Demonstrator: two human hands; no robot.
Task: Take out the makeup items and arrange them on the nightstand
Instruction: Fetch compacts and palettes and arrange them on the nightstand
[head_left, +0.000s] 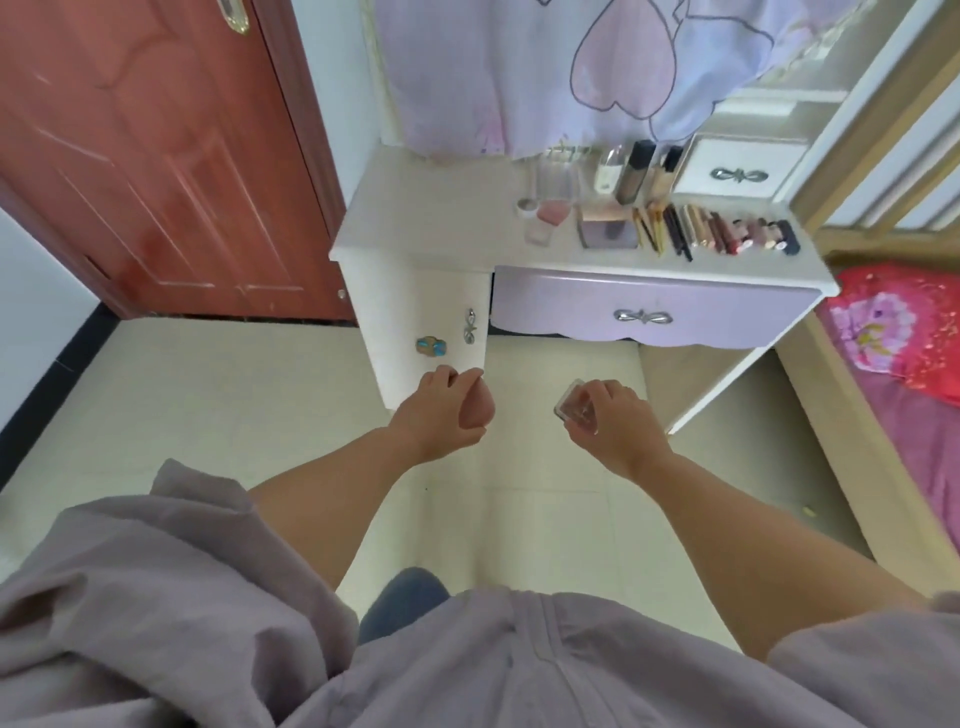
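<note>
Makeup sponge (478, 410), pinkish and soft (likely featherlight), sits pinched in the left hand (441, 410); the right hand (615, 415) grips a clear rigid compact (574, 402) by its edges. Nightstand (441, 208) lies at twelve o'clock.

White nightstand (415, 218) with lilac drawer (649, 312), reddish-brown door (156, 156), pink floral bedding (904, 332).

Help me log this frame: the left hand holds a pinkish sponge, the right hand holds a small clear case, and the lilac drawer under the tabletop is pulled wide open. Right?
Not quite. The head view shows the lilac drawer shut, its front flush under the tabletop. The rest stands: the left hand holds a pinkish sponge, and the right hand holds a small clear case.
</note>
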